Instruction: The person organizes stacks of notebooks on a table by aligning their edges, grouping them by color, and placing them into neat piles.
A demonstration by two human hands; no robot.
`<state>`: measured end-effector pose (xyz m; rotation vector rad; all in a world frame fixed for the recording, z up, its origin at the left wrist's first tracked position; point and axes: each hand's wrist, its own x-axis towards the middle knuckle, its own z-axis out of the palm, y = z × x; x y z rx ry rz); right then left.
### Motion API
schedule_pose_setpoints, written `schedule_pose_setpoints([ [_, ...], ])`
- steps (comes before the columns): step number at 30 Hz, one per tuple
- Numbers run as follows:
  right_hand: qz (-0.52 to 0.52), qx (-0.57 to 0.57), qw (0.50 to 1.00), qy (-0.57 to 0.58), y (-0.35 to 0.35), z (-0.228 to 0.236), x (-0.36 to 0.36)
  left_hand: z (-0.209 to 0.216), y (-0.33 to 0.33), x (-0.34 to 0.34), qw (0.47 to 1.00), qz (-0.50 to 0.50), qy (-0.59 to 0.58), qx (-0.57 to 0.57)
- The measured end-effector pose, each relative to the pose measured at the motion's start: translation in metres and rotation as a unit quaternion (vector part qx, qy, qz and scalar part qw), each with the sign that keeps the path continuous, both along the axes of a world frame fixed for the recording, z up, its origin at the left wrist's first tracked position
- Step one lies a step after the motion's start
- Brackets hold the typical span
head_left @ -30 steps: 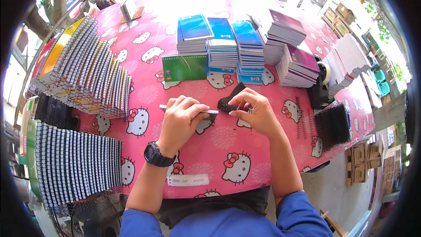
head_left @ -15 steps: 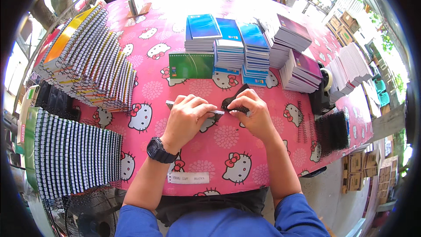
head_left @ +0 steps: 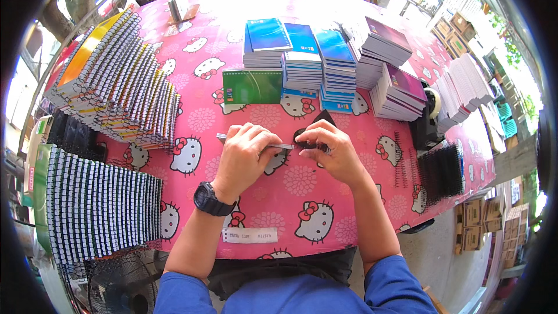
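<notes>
A thin notebook (head_left: 286, 146), turned edge-on, is pinched in my left hand (head_left: 245, 150); most of it is hidden behind the fingers. Just right of its end, my right hand (head_left: 330, 148) has its fingers and thumb curled together. A dark object (head_left: 324, 118) with a pointed top shows behind and beneath those fingers, its kind not clear. Whatever sits between the right fingertips is too small and too covered to name. Beyond both hands, a green notebook (head_left: 252, 87) lies in front of stacked blue notebooks (head_left: 302, 40).
Spiral-bound notebooks pile up at far left (head_left: 116, 81) and near left (head_left: 102, 200). Maroon notebooks (head_left: 401, 90), a black tape dispenser (head_left: 425, 110) and black binding coils (head_left: 440, 175) stand on the right. A paper strip (head_left: 250, 235) lies by the front edge of the pink table (head_left: 290, 221).
My left hand has drawn slightly left with the notebook, widening the gap to my right hand. The right thumb and forefinger have shifted a little, showing more of the dark thing.
</notes>
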<state>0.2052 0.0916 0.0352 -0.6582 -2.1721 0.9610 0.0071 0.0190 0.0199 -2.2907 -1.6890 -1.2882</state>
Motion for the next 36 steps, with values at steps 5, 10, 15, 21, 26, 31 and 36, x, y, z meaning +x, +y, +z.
schedule_pose_setpoints([
  [5,-0.031,0.030,0.999,-0.006,0.003,-0.009,0.001,0.002,0.001,0.001,1.000,-0.004,0.004,-0.004],
  [10,-0.032,0.031,0.999,0.005,0.003,-0.007,0.000,0.000,0.001,-0.001,1.000,-0.008,0.007,-0.002],
  [15,-0.052,0.057,0.997,0.020,0.002,-0.010,-0.004,0.000,0.001,0.000,1.000,-0.011,0.008,0.002],
  [21,0.010,-0.004,1.000,0.008,0.002,-0.011,-0.002,-0.001,0.000,0.001,1.000,0.004,-0.002,-0.003],
  [26,0.003,0.110,0.994,-0.009,-0.004,-0.004,-0.006,-0.001,0.000,0.006,1.000,0.010,0.000,0.004],
  [31,0.004,-0.069,0.994,-0.085,-0.012,0.001,-0.004,0.004,-0.006,0.017,0.998,-0.028,0.057,-0.018],
  [36,-0.125,0.068,0.983,-0.117,0.020,-0.006,0.022,0.005,-0.004,0.013,0.996,-0.042,0.074,-0.016],
])
